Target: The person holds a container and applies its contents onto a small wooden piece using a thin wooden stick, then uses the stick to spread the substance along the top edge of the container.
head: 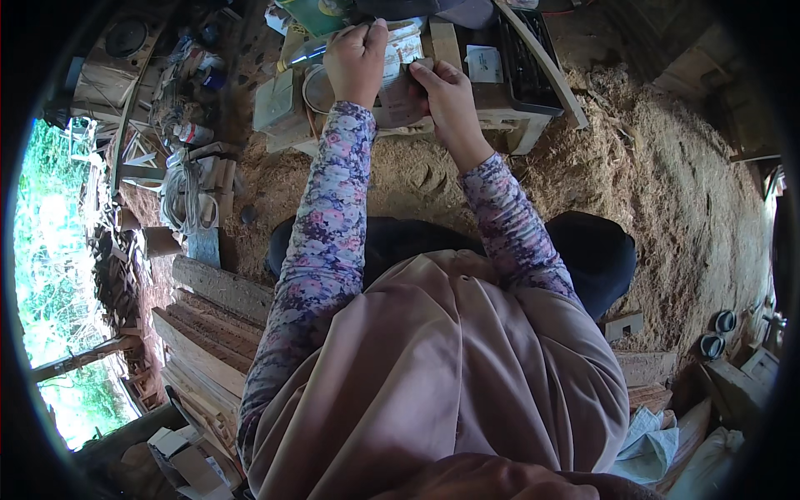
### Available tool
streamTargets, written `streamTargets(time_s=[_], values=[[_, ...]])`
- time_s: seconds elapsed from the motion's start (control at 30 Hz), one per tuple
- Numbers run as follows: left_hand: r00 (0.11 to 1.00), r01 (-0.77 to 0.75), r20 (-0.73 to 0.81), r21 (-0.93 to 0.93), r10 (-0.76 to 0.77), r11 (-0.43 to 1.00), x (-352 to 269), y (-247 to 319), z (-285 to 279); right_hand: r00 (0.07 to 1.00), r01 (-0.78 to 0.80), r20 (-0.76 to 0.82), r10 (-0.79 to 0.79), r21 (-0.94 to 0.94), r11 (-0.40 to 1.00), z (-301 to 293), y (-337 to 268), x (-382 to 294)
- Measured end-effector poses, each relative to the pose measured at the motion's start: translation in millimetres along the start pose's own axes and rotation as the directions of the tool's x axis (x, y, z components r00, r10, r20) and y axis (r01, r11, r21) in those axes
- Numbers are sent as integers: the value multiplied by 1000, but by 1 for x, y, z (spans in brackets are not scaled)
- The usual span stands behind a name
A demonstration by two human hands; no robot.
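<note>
A brownish sheet with writing on its back, which looks like sandpaper (pixel 400 103), hangs between my hands over a low wooden workbench (pixel 481 119). My right hand (pixel 451 94) pinches its dark folded edge between thumb and fingers. Along the sheet's other side my left hand (pixel 356 62) is closed, its fingertips hidden; it seems to grip the sheet. Just behind the sheet is a container with a worn white surface (pixel 406 40). Beside my left wrist sit a round container (pixel 317 89) and a clear plastic box (pixel 276 100).
On the bench's right lie a small white packet (pixel 484 64), a black tray (pixel 531 56) and a slanting wooden strip (pixel 544 65). Sawdust (pixel 625 175) covers the floor. Stacked planks (pixel 219 287) and a coiled hose or cable (pixel 181 197) are at the left. Another person's dark-clothed part (pixel 400 7) shows beyond the bench.
</note>
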State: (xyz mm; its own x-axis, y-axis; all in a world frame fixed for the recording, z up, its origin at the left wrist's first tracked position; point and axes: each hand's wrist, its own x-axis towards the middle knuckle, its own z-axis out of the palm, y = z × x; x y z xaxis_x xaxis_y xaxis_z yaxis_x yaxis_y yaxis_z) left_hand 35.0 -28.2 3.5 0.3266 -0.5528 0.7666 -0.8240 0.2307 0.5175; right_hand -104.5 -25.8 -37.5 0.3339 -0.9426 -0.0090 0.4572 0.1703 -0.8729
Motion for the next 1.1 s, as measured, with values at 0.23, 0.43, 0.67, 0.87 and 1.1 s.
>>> streamTargets(time_s=[0.23,0.43,0.67,0.87,1.1], values=[[1000,3,19,65,-5,998,1,-2,1,997,-47,-64,53,84,995,5,-3,2],[1000,19,4,12,-19,1000,-1,1,-1,997,-78,9,77,118,990,-5,-4,0],[997,-67,-28,40,68,997,0,0,1,999,-26,27,26,0,1000,-1,-3,-1],[998,-56,-8,53,57,997,-1,6,1,997,-64,-31,76,282,957,-5,-8,10],[998,-62,-13,41,63,997,0,6,0,983,172,63,-171,-3,985,-20,-6,-3]])
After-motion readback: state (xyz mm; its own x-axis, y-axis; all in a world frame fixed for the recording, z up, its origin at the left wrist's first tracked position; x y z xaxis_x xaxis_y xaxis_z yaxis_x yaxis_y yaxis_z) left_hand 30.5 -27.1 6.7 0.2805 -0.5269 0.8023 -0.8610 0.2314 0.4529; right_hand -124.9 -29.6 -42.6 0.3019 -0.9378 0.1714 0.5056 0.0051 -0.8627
